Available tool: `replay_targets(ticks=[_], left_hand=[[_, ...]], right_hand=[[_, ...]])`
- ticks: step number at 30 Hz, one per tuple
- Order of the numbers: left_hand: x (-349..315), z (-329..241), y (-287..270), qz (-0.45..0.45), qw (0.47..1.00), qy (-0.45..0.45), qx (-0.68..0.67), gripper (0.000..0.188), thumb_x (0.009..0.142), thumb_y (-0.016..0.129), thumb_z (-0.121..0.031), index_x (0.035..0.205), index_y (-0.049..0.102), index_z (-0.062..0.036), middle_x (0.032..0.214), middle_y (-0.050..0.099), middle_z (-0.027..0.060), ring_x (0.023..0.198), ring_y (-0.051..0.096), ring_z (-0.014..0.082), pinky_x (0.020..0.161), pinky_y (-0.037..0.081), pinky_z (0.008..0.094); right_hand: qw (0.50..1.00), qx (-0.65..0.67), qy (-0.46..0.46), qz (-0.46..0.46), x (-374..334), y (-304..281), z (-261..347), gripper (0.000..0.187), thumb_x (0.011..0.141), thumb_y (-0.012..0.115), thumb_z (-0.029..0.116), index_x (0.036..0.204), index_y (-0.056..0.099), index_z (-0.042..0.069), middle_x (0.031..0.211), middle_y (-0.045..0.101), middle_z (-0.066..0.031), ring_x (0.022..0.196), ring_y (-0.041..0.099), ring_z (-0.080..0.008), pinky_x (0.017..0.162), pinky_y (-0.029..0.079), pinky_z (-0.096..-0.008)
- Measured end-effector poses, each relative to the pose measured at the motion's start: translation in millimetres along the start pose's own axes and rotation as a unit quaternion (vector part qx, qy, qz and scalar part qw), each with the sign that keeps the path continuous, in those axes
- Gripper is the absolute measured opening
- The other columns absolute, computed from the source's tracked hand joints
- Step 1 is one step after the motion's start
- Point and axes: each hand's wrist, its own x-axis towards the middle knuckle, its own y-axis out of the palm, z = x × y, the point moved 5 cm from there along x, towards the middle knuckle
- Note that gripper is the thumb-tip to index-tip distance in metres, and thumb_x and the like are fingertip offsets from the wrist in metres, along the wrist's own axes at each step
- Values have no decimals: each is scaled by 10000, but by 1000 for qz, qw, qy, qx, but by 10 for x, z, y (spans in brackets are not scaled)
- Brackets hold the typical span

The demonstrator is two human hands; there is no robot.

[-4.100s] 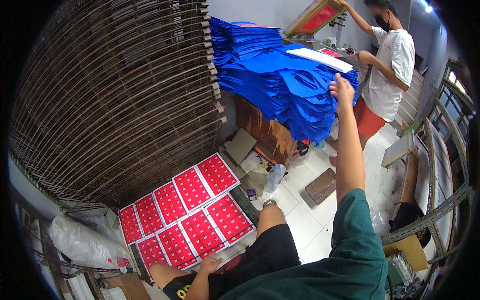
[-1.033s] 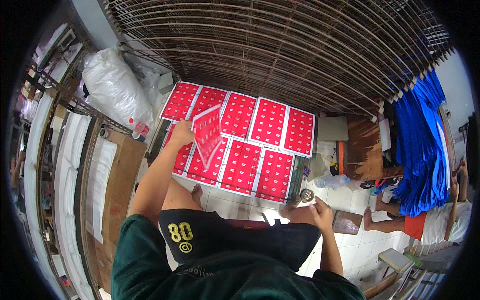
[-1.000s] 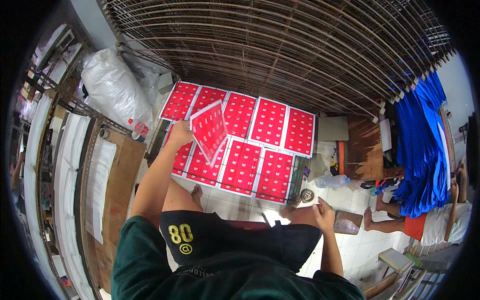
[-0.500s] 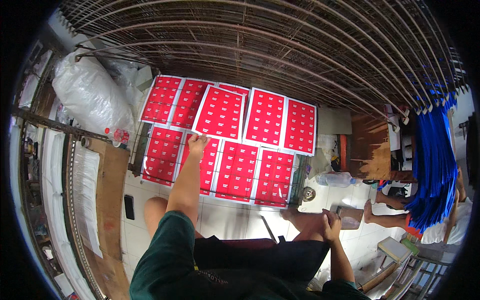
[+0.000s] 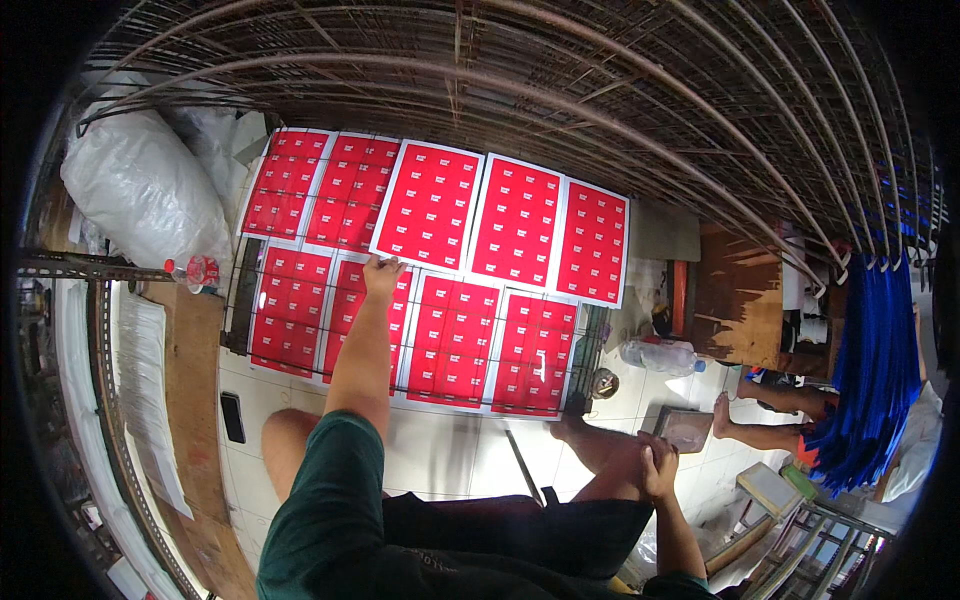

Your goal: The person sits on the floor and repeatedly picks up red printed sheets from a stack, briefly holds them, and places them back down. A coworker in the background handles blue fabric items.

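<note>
Left hand (image 5: 382, 274) is extended forward at centre-left of the frame, palm down, fingers loosely spread and flat; it grips nothing. Its fingertips touch the lower edge of a red sheet (image 5: 430, 206), the third from the left in the upper row, which lies slightly over its neighbours. The sheet is red with a white border and carries a grid of small white marks. It belongs to a layout of ten like sheets (image 5: 520, 340), five in the upper row and five in the lower, laid edge to edge on a dark wire rack (image 5: 590, 345) in the middle of the frame. The left forearm crosses the second sheet of the lower row. Right hand (image 5: 658, 462) is at lower right, resting on the person's own raised knee, fingers curled loosely over it; it holds no object that can be seen. A white sack (image 5: 145, 190) lies at upper left, just beside the rack, with a small bottle (image 5: 195, 271) below it. A clear plastic bottle (image 5: 660, 355) lies on the floor to the right of the rack, near a brown wooden box (image 5: 745, 310). Blue cloth (image 5: 875, 380) hangs at the right edge, and another person's bare feet (image 5: 725, 410) show beneath it. A curved lattice of wire shelves (image 5: 560, 90) fills the top of the frame.
</note>
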Motion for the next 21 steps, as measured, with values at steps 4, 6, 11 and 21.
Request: replay_targets(ticks=[4, 6, 11, 21], left_hand=[[77, 93, -24, -12, 1000, -9, -13, 331, 795, 462, 129, 1091, 465, -19, 759, 478, 35, 739, 540, 139, 829, 524, 407], [58, 52, 51, -11, 1000, -9, -8, 417, 794, 456, 125, 1180, 436, -32, 792, 485, 47, 778, 542, 150, 853, 520, 388], [161, 180, -46, -15, 1000, -5, -23, 435, 781, 456, 138, 1181, 412, -26, 807, 490, 61, 787, 552, 169, 846, 522, 398], [249, 359, -100, -31, 997, -6, -68, 342, 774, 468, 171, 1054, 421, -19, 832, 475, 77, 783, 547, 184, 821, 531, 431]], right_hand=[[1000, 21, 10, 2, 37, -8, 18, 400, 842, 454, 333, 983, 624, -2, 886, 633, -161, 861, 576, -327, 797, 418, -395], [1000, 7, 6, -1, 38, 0, 1, 406, 845, 452, 341, 984, 623, 0, 884, 632, -159, 857, 574, -325, 798, 413, -393], [1000, -14, -2, 8, 70, -5, 20, 416, 850, 444, 353, 988, 620, 2, 868, 627, -157, 841, 563, -321, 796, 396, -386], [999, -22, -24, 8, 82, 22, -40, 433, 836, 438, 364, 959, 617, -11, 847, 625, -171, 815, 579, -340, 749, 425, -398]])
